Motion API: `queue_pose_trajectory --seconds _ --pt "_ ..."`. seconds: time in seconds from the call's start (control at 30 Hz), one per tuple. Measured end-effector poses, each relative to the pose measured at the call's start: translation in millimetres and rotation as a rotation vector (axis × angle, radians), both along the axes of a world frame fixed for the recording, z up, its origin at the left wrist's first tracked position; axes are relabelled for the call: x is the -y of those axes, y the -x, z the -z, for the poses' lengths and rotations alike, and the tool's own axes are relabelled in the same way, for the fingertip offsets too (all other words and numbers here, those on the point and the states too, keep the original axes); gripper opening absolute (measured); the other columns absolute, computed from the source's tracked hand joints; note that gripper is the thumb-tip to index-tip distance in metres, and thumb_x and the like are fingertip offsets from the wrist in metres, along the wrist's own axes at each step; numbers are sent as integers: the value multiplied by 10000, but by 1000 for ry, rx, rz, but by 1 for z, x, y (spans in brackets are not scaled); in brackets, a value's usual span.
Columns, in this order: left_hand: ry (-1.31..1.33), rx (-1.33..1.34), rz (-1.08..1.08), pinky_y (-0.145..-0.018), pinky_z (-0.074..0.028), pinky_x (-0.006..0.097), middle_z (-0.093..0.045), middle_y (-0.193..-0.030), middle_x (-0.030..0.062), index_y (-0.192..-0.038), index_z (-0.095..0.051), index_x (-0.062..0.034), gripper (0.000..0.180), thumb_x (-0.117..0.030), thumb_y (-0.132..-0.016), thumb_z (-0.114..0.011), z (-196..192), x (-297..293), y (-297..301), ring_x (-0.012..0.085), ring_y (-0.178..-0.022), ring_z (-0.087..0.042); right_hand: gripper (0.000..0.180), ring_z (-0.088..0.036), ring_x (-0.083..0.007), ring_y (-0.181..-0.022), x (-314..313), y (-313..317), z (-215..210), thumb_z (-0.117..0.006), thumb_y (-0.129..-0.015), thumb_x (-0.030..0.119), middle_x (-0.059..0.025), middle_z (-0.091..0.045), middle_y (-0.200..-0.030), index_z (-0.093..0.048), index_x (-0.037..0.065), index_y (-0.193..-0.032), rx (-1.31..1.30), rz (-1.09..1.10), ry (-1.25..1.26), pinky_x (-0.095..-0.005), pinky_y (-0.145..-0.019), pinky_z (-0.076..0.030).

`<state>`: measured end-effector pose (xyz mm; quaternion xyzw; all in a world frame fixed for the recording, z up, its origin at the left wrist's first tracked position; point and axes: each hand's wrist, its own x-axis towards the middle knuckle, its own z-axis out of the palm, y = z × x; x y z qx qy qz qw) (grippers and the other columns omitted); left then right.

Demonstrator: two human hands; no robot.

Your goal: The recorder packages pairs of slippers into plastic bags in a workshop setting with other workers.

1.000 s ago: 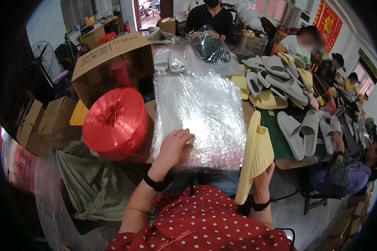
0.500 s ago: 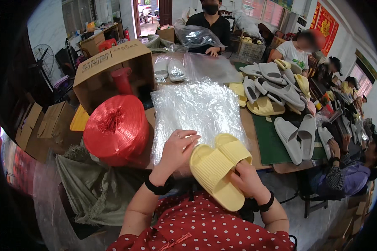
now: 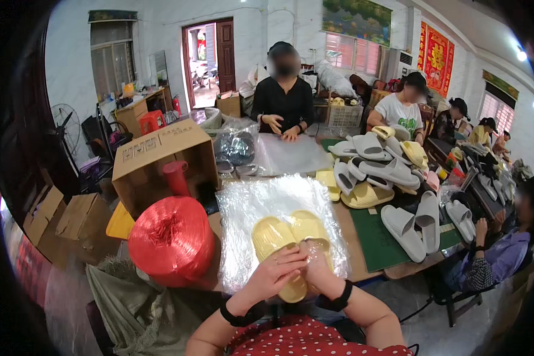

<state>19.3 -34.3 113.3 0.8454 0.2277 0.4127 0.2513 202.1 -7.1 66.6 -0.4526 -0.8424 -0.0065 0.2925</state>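
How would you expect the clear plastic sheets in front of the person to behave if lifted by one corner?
The clear plastic sheets would probably droop, since their wrinkled surface suggests thin film. Their glossy shine hints that they may be slippery.

Left head-worn fisheye, looking forward and down from wearer's side of the tabletop (image 3: 348,234); hands (image 3: 275,274) close, lower middle; doorway (image 3: 202,56) far across room.

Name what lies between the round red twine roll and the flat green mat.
Head view: shiny clear plastic sheets; over them, ridged yellow slippers, left hand and right hand.
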Motion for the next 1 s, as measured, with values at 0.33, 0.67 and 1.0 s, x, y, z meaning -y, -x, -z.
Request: queue_pose_trajectory --seconds 0.33,0.67,1.0 --pt "179 74 12 -1070 -435 387 -662 -1282 132 -1132 -718 -40 249 -15 -907 -615 -4 -2 13 297 -1271 -571 286 -578 -196 -1100 -82 37 57 -400 -1062 207 -65 -591 -1143 -532 53 -1263 -425 219 480 -305 -963 -474" --pt "121 145 -145 -1029 -468 382 -717 -1168 112 -1081 -717 -16 216 23 -918 -581 5 -1 44 306 -1199 -619 448 -607 -370 -1115 -103 64 -24 -592 -942 263 -253 -596 -1151 -524 1 -1299 -284 504 412 -450 -843 -527" --pt "211 -278 -713 -1062 -399 466 -467 -1398 224 -1425 -483 -103 704 -229 -788 -757 32 30 68 393 -1276 -453 424 -625 -302 -917 49 -1 -38 -760 -853 193 -165 -629 -1027 -629 -5 -1204 -265 -103 -31 -402 -760 -514"
